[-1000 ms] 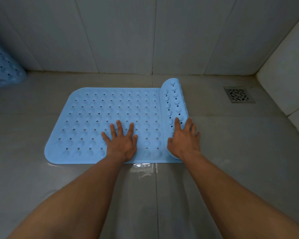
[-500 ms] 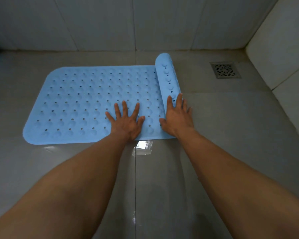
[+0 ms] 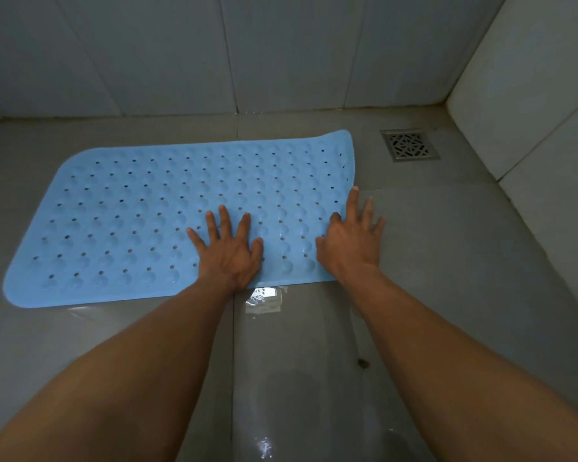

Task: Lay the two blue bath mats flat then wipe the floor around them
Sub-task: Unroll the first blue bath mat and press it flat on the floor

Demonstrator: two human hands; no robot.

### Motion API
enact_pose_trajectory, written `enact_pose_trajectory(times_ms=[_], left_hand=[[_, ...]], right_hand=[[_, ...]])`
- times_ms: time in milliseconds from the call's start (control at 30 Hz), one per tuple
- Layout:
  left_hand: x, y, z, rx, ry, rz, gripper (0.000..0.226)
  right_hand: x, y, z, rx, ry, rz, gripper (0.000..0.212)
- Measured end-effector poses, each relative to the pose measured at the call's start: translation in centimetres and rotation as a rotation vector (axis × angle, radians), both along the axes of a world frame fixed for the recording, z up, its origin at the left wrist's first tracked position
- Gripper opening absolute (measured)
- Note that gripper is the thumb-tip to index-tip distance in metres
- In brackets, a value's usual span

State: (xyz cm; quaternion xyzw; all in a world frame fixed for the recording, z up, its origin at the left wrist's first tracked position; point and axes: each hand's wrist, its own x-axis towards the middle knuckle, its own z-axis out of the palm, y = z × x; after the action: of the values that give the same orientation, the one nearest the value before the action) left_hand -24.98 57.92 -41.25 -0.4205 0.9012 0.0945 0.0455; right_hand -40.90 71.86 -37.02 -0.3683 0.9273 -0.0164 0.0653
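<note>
Since half a second ago the rolled end of the blue bath mat point(image 3: 147, 211) has opened out. Where a roll stood under the right fingers, the mat now lies spread on the grey floor point(image 3: 447, 278) up to its rounded right end. The corner of that end, beyond the fingertips, is slightly raised.

Head view: the left hand point(image 3: 229, 253) lies flat on the mat near its front edge, fingers straight and fanned, gripping nothing. The right hand point(image 3: 351, 241) is also flat and spread. Its thumb and palm rest on the mat's right edge, its forefinger runs along that edge, and the other fingers reach past it over bare tile. A metal floor drain point(image 3: 409, 145) sits beyond and to the right of the right fingertips. A small puddle point(image 3: 262, 296) shines just behind the left wrist, between the two forearms. Pale wall tiles point(image 3: 281, 55) rise beyond the mat.
</note>
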Motion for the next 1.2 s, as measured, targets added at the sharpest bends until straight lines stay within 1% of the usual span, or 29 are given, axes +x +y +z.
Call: enact_pose_trajectory(times_ms=[100, 200, 267, 300, 400, 467, 967, 1133, 1200], left_hand=[[-1.3, 0.5, -0.3, 0.025, -0.013, -0.023, 0.074], [-1.9, 0.8, -0.9, 0.026, -0.046, -0.028, 0.077], [-1.8, 0.8, -1.0, 0.020, -0.047, -0.030, 0.078], [-1.7, 0.8, -1.0, 0.014, -0.046, -0.033, 0.078], [-1.5, 0.8, -1.0, 0.002, -0.043, -0.037, 0.077], [-1.5, 0.8, -1.0, 0.002, -0.046, -0.043, 0.077], [-1.0, 0.7, -0.8, 0.006, -0.074, -0.062, 0.079], [-0.9, 0.6, 0.0, 0.041, -0.099, -0.058, 0.077], [-0.7, 0.3, 0.8, 0.021, -0.070, -0.074, 0.073]], right_hand=[[-0.1, 0.4, -0.3, 0.096, 0.065, 0.039, 0.055], [0.0, 0.7, -0.4, 0.216, 0.133, 0.041, 0.065], [0.2, 0.9, -0.7, 0.237, 0.125, 0.035, 0.069], [0.4, 1.0, -1.0, 0.235, 0.081, 0.028, 0.069], [0.5, 1.3, -1.7, 0.185, -0.181, -0.014, 0.068], [0.3, 1.5, -1.7, 0.156, -0.241, -0.016, 0.069], [0.2, 1.8, -1.1, 0.168, -0.240, 0.003, 0.071], [0.9, 0.9, -1.0, 0.167, -0.243, -0.023, 0.067], [1.0, 0.4, -0.8, 0.144, -0.222, -0.015, 0.064]])
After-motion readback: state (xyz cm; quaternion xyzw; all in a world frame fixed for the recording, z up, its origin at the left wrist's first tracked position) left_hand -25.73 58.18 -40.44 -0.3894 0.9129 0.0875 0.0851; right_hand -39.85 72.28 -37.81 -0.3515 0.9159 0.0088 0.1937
